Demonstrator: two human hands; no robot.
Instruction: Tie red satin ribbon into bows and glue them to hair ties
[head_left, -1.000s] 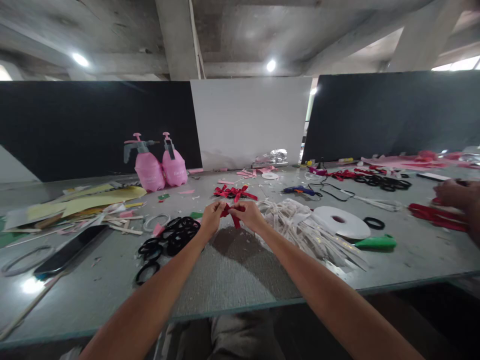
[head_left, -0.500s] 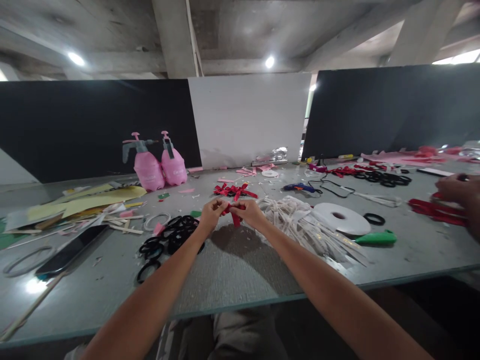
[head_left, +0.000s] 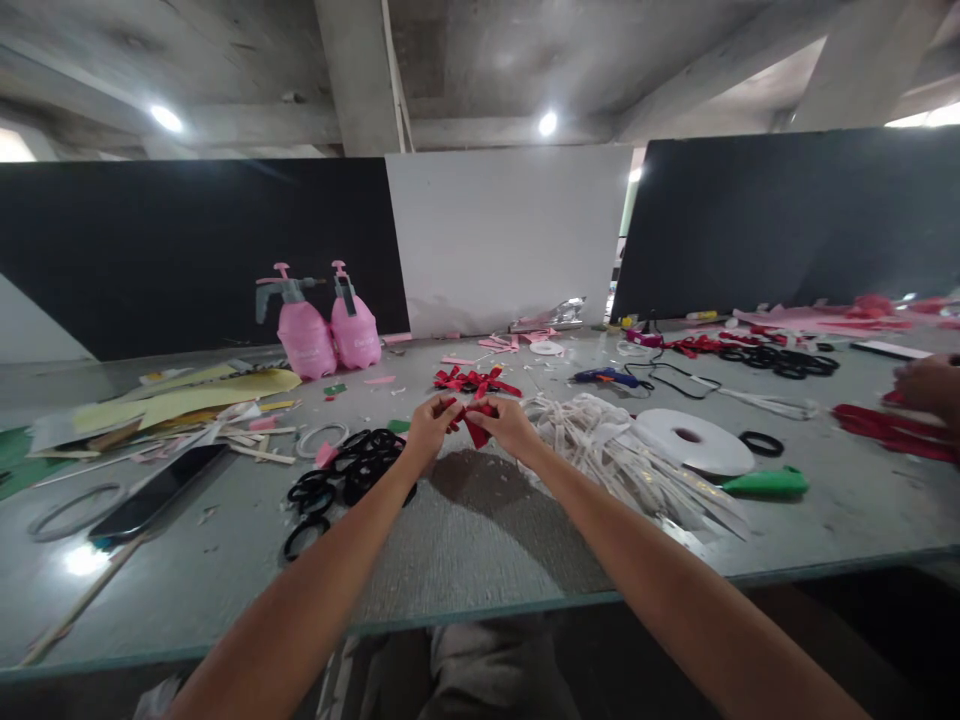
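Observation:
Between my two hands, just above the table, is a piece of red ribbon (head_left: pixel 475 432). My left hand (head_left: pixel 433 428) pinches its left side, and my right hand (head_left: pixel 505 424) pinches its right side, a short tail hanging between them. The fingers partly hide the ribbon's shape. Just beyond my hands lie several red ribbon bows (head_left: pixel 480 381). A heap of black hair ties (head_left: pixel 366 462) rests left of my left forearm. Right of my right hand spreads a pile of white ribbon strips (head_left: pixel 600 440).
A white ribbon roll (head_left: pixel 724 448) and a green-handled tool (head_left: pixel 769 483) lie right. Behind are a blue glue gun (head_left: pixel 609 377) and its cord. Pink spray bottles (head_left: pixel 306 340), paper scraps and a phone (head_left: pixel 161 492) occupy the left. A co-worker's hand (head_left: pixel 930 386) is near red ribbons (head_left: pixel 892 430).
The view has shifted slightly, so things appear a little further right. My hands keep hold of the red ribbon, whose hanging tail has tilted. The co-worker's hand has moved rightward.

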